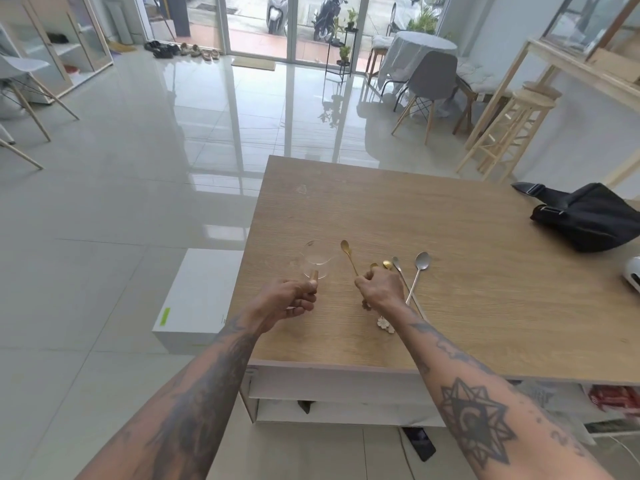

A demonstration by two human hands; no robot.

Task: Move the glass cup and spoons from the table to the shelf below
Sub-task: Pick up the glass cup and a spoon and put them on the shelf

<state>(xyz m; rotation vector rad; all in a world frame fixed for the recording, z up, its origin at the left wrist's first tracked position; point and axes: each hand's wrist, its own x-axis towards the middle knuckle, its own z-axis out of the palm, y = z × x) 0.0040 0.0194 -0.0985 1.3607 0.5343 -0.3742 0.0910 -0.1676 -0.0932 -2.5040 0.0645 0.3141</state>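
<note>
Pickup step: glass cup [316, 259] is gripped by left hand [289, 297], gold spoons [348, 256] by right hand [381, 285]; silver spoons [417, 271] remain on table [450, 306].

Clear glass cup [316, 259] with gold handle stands near table edge, gold and silver spoons [388, 268] beside it.

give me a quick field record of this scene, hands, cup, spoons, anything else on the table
left hand: fingers closed on the gold handle of the clear glass cup
right hand: closed around gold spoon handles
long gold spoon: held by right hand, bowl pointing away
silver spoons: two, lying on the light wooden table just right of the right hand
black bag: far right of table
shelf below: partly visible, contents unclear
</note>
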